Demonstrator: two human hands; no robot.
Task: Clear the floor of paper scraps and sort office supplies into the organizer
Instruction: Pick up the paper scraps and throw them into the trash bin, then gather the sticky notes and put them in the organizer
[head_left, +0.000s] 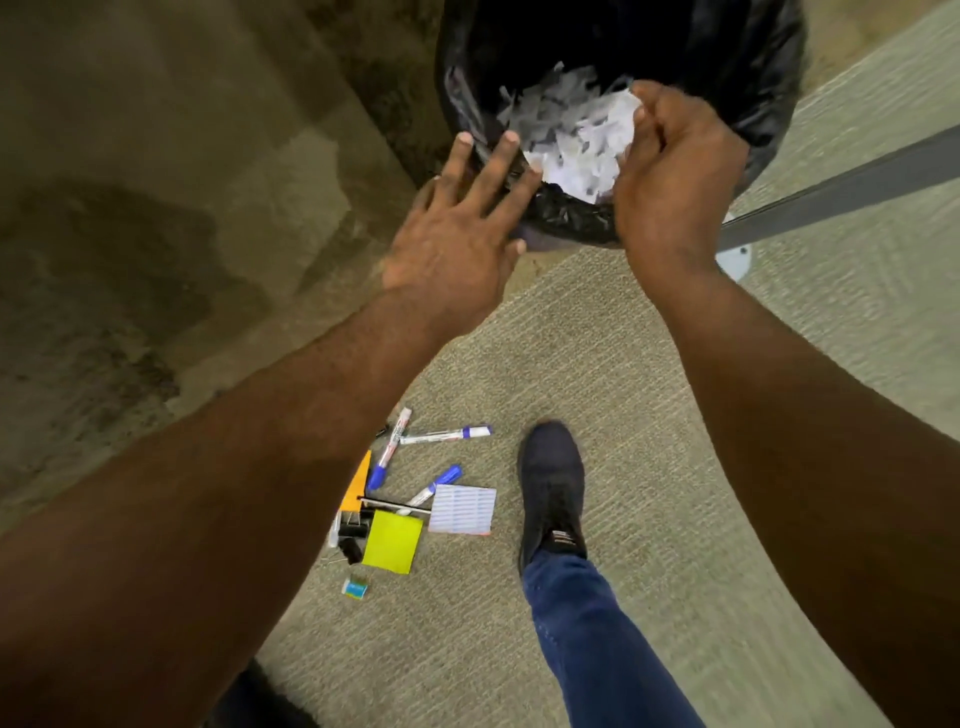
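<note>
Down on the grey carpeted floor (649, 364), just left of the dark shoe (550, 488), lie three blue-capped white markers (447, 434), one lime-yellow sticky-note pad (392, 541), one lined white card (462, 509), one orange ruler (359, 483) and a few black binder clips (352, 535). Beyond the shoe stands one round bin lined with a black plastic bag (737, 62), heaped with white paper scraps (566, 135). The left hand (457, 244) lies flat, fingers (498, 166) spread wide over the bin's near rim, holding nothing, while the right hand (675, 171) curls over the bin's mouth, pinching a white scrap at its fingertips.
</note>
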